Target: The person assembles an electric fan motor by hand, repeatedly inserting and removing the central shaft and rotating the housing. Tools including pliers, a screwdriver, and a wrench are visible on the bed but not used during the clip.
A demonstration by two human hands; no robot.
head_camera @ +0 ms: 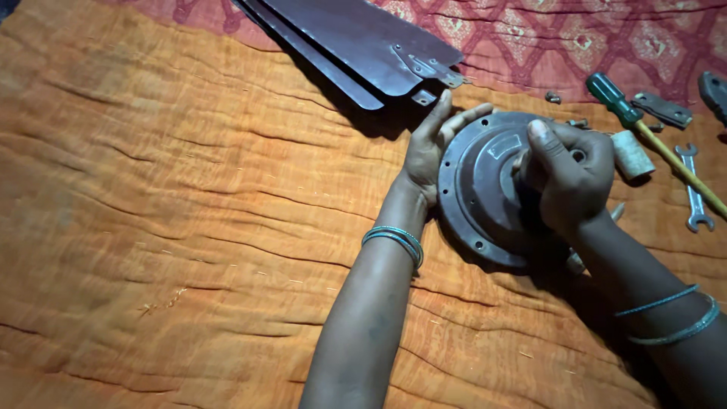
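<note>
Round grey metal motor cover (477,201), a dished disc with small holes about its rim, lies on the wrinkled orange quilted cloth (189,227), right of the picture's middle; the left hand (428,148) lies against its rim at about nine o'clock, palm to the edge, fingers (463,116) spread narrowly and curving up over the rim towards eleven o'clock, steadying the disc rather than closing round it; the right hand (568,170) sits over the disc's centre and its three o'clock side, fingers curled tight into a fist on the hub, thumb (539,136) raised on top; what lies inside that fist is hidden, so whether it grips the hub alone or a small tool I cannot tell; both wrists wear thin teal bangles (395,241); at twelve o'clock from the disc lie stacked dark brown metal fan blades (356,38) with their mounting brackets turned towards the left fingertips, near but apart; at two o'clock lies a green-handled screwdriver with a wooden shaft (636,121), a pale cylindrical piece (630,155) just beside the right hand, and farther at three o'clock a steel open-ended spanner (695,193); a red patterned cloth (606,38) borders the top.
</note>
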